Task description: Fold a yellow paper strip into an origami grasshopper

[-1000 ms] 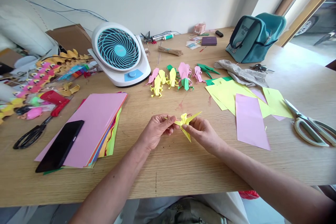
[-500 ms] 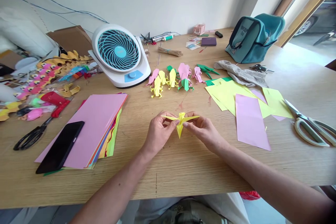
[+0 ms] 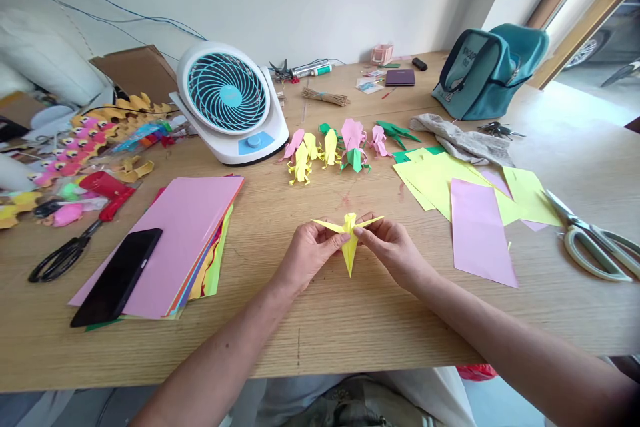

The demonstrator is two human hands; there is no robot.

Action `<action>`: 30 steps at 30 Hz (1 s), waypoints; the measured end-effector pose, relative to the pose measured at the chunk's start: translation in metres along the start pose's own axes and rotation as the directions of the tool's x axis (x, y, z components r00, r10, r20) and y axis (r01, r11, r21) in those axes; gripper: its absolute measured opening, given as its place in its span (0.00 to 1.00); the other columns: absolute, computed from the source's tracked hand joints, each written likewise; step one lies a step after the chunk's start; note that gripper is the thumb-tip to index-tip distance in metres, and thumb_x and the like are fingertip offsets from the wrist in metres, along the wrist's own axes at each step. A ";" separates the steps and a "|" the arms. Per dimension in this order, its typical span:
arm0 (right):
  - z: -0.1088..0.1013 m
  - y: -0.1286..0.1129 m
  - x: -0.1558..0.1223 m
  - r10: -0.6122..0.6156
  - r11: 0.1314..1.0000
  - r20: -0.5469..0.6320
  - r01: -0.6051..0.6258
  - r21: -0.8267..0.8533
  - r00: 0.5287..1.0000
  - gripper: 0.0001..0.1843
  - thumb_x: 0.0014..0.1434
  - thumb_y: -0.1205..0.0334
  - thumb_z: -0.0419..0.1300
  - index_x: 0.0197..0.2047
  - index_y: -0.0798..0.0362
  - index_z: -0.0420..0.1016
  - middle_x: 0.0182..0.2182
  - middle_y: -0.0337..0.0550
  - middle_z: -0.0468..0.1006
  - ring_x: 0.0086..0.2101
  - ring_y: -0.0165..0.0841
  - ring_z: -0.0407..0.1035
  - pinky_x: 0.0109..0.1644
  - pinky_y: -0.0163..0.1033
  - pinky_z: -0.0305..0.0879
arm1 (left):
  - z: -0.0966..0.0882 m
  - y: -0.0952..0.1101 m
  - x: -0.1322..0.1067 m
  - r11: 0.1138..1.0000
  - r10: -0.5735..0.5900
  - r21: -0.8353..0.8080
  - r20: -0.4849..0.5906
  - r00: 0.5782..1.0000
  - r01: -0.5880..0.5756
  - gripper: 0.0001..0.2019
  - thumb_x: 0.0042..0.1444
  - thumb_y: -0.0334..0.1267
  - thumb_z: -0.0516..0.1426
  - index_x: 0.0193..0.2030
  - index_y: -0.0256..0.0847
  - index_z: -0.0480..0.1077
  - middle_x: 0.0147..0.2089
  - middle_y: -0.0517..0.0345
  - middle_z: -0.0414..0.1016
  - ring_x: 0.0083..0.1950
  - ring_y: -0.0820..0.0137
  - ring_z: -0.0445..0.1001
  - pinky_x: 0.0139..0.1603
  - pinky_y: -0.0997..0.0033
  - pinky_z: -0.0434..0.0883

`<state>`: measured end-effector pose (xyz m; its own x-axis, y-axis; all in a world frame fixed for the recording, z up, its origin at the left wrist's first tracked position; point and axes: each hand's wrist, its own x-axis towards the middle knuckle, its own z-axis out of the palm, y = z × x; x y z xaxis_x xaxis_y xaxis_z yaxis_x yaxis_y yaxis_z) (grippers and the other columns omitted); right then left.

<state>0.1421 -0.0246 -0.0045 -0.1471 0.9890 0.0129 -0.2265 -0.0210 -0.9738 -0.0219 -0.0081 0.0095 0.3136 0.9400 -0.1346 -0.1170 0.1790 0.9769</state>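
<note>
Between my two hands is a yellow folded paper figure (image 3: 351,255), with a long point toward me and two thin points spread to the sides. My left hand (image 3: 313,255) pinches its left side, thumb on top and fingers beneath. On the other side my right hand (image 3: 390,250) pinches it the same way, the thumb close to the centre. Both sets of fingertips are partly hidden under the paper. Beyond my hands stand several folded paper frogs, among them a yellow frog (image 3: 301,165), a pink frog (image 3: 353,133) and a green frog (image 3: 355,159).
On the left, a black phone (image 3: 117,277) lies on stacked coloured paper (image 3: 185,227), near black-handled scissors (image 3: 63,259). A white fan (image 3: 250,145) stands behind. To the right are yellow sheets (image 3: 440,180), a pink sheet (image 3: 483,233), large scissors (image 3: 595,247) and a teal bag (image 3: 493,73).
The yellow figure now tilts so its near point shows longer, and its side points angle upward more. Both hands still pinch it, having shifted slightly right in view.
</note>
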 end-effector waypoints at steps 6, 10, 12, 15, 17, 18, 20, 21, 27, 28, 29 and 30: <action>-0.003 0.002 0.000 0.034 0.999 -0.023 -0.035 -0.007 0.999 0.20 0.47 0.43 0.72 0.30 0.52 0.77 0.28 0.41 0.79 0.33 0.35 0.72 0.41 0.41 0.68 | -0.002 0.002 0.000 0.999 -0.038 0.029 0.003 0.999 0.038 0.17 0.41 0.47 0.72 0.27 0.36 0.75 0.26 0.62 0.74 0.29 0.75 0.71 0.28 0.78 0.69; -0.001 0.002 0.001 0.006 1.000 -0.025 -0.005 0.006 1.000 0.19 0.47 0.45 0.73 0.29 0.52 0.76 0.28 0.40 0.77 0.32 0.33 0.69 0.40 0.39 0.66 | -0.003 -0.004 0.000 0.989 0.060 0.135 -0.005 0.998 -0.059 0.15 0.46 0.46 0.70 0.30 0.37 0.76 0.30 0.60 0.76 0.31 0.74 0.71 0.29 0.78 0.68; 0.000 0.003 0.001 -0.006 1.000 -0.027 0.006 0.019 1.000 0.19 0.46 0.46 0.73 0.28 0.51 0.76 0.28 0.39 0.76 0.32 0.33 0.68 0.39 0.39 0.66 | -0.003 -0.007 0.001 0.973 0.126 0.194 0.002 0.992 -0.124 0.13 0.49 0.45 0.68 0.30 0.36 0.76 0.31 0.59 0.76 0.32 0.74 0.71 0.31 0.78 0.68; 0.001 0.004 0.001 -0.013 1.000 -0.040 0.013 0.005 0.999 0.19 0.46 0.45 0.73 0.28 0.51 0.74 0.27 0.38 0.75 0.31 0.32 0.67 0.38 0.38 0.64 | -0.003 -0.010 0.001 0.956 0.175 0.240 0.007 0.985 -0.171 0.12 0.52 0.44 0.67 0.30 0.36 0.75 0.31 0.58 0.76 0.34 0.73 0.72 0.34 0.77 0.68; 0.002 0.003 0.001 -0.014 1.000 -0.044 0.014 -0.002 0.999 0.20 0.46 0.45 0.73 0.27 0.51 0.73 0.26 0.38 0.74 0.30 0.32 0.67 0.37 0.38 0.64 | -0.003 -0.011 0.001 0.955 0.176 0.240 0.013 0.984 -0.174 0.12 0.51 0.44 0.67 0.29 0.36 0.75 0.30 0.59 0.76 0.34 0.73 0.72 0.34 0.77 0.68; 0.002 0.002 0.001 -0.014 1.000 -0.042 0.014 -0.001 0.999 0.20 0.46 0.45 0.73 0.27 0.51 0.73 0.26 0.38 0.74 0.30 0.32 0.67 0.37 0.38 0.64 | -0.003 -0.012 0.001 0.958 0.172 0.231 0.015 0.985 -0.170 0.12 0.51 0.43 0.67 0.29 0.36 0.76 0.30 0.59 0.76 0.33 0.73 0.72 0.34 0.77 0.68; 0.002 0.000 0.000 -0.004 1.000 -0.026 0.004 0.014 1.000 0.20 0.45 0.45 0.73 0.28 0.50 0.74 0.26 0.38 0.75 0.31 0.33 0.68 0.38 0.39 0.65 | -0.003 -0.012 0.001 0.968 0.160 0.195 0.014 0.987 -0.159 0.11 0.49 0.43 0.68 0.29 0.37 0.77 0.30 0.60 0.76 0.34 0.73 0.72 0.35 0.77 0.68; 0.002 -0.001 0.000 0.005 1.000 -0.014 -0.005 0.022 1.000 0.20 0.45 0.44 0.73 0.28 0.50 0.75 0.27 0.39 0.76 0.31 0.34 0.69 0.39 0.40 0.66 | -0.003 -0.011 0.001 0.974 0.151 0.169 0.012 0.988 -0.151 0.11 0.48 0.43 0.69 0.29 0.37 0.77 0.30 0.60 0.77 0.34 0.73 0.72 0.35 0.77 0.68; -0.001 -0.003 -0.001 0.090 0.993 0.067 -0.094 0.067 0.994 0.19 0.47 0.45 0.72 0.31 0.52 0.78 0.30 0.42 0.79 0.35 0.36 0.72 0.43 0.41 0.67 | -0.002 -0.005 0.001 1.000 -0.018 -0.001 0.051 0.999 0.018 0.16 0.42 0.47 0.71 0.32 0.36 0.78 0.29 0.60 0.78 0.33 0.71 0.74 0.34 0.75 0.69; -0.002 -0.003 -0.001 0.098 0.991 0.084 -0.105 0.086 0.992 0.19 0.48 0.45 0.72 0.31 0.52 0.78 0.31 0.41 0.79 0.35 0.35 0.71 0.44 0.41 0.67 | -0.003 -0.004 0.001 1.000 -0.027 0.005 0.052 0.998 0.027 0.17 0.42 0.47 0.71 0.32 0.36 0.78 0.28 0.60 0.77 0.32 0.71 0.73 0.33 0.75 0.69; -0.003 -0.002 -0.001 0.104 0.988 0.096 -0.114 0.103 0.990 0.19 0.47 0.46 0.72 0.32 0.51 0.77 0.32 0.41 0.79 0.35 0.34 0.71 0.44 0.41 0.66 | -0.003 -0.003 0.001 0.999 -0.014 0.030 0.045 0.999 0.013 0.17 0.42 0.47 0.71 0.31 0.36 0.77 0.28 0.60 0.76 0.32 0.72 0.72 0.32 0.76 0.68; -0.003 -0.001 -0.001 0.109 0.986 0.099 -0.120 0.115 0.989 0.19 0.47 0.47 0.73 0.33 0.51 0.76 0.32 0.39 0.79 0.35 0.34 0.71 0.44 0.40 0.66 | -0.004 -0.003 0.000 0.997 0.019 0.075 0.035 0.999 -0.021 0.16 0.43 0.46 0.71 0.29 0.35 0.76 0.27 0.61 0.75 0.31 0.73 0.71 0.31 0.77 0.67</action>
<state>0.1454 -0.0253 -0.0038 -0.2658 0.9614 -0.0705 -0.3163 -0.1561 -0.9357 -0.0248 -0.0073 0.0059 0.3442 0.9324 -0.1106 -0.0530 0.1369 0.9892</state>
